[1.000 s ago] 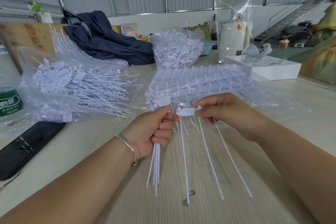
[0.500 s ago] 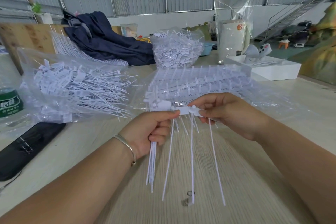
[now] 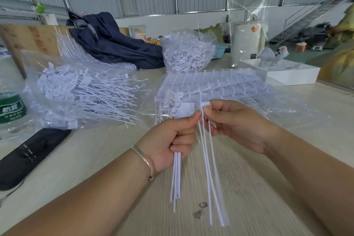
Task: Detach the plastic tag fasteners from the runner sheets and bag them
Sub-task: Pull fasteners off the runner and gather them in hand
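Corrugated metal walls are rising behind a pale wood-grain table (image 3: pixel 95 159) where a person is working. Over the near middle of the table, the left hand (image 3: pixel 172 140) is curling its fingers round a bundle (image 3: pixel 177 174) of white tag fasteners, whose flat heads are sticking up above the fist while the thin tails are hanging down below it. Just right of the bundle, almost touching the left hand, the right hand (image 3: pixel 235 122) is pinching a few more fasteners (image 3: pixel 206 168) between thumb and fingers near their heads; their tails are dangling, blurred, toward the table.

Behind both hands, the runner sheets (image 3: pixel 216 88) are lying stacked on clear plastic film. Left of the sheets, an open clear bag (image 3: pixel 80 94) is holding a heap of loose fasteners, their tails pointing toward the sheets. Beyond the sheets a second bag (image 3: pixel 187 53) is standing full of fasteners.

Left of the open bag, a green-labelled bottle (image 3: pixel 11 109) is sitting at the picture's edge, and a black case (image 3: pixel 28 155) is lying in front of it. Behind the open bag, a dark blue garment (image 3: pixel 115 42) is lying heaped. Right of the sheets a white box (image 3: pixel 287 74) is resting on the table. Two small metal bits (image 3: pixel 200 210) are lying on the table below the hanging tails.
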The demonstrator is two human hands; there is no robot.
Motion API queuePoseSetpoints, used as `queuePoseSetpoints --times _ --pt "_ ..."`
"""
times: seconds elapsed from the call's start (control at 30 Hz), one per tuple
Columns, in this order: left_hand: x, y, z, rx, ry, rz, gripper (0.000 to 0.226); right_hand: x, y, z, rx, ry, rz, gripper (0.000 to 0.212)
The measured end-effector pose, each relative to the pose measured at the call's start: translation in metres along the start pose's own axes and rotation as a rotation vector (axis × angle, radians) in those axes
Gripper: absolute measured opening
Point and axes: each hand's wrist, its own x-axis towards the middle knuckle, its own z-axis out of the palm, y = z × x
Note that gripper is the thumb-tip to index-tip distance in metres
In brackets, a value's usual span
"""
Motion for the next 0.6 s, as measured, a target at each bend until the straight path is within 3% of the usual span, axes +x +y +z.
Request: queuePoseSetpoints --times 0.23,0.37,0.53,0.6 --pt "0.005 0.008 -0.008 0.045 0.129 0.129 0.011 0.0 -0.003 -0.01 -0.121 0.168 -0.011 0.004" --pt "0.005 0.009 -0.013 0.191 0.17 0.123 0.023 0.0 -0.002 -0.011 -0.16 0.19 0.004 0.005" --pt "0.005 0.008 -0.014 0.287 0.206 0.128 0.013 -0.002 -0.006 -0.012 -0.181 0.149 0.015 0.015" --pt "0.004 0.006 -0.013 0.373 0.217 0.127 0.02 -0.002 -0.007 -0.012 -0.194 0.127 0.031 0.019"
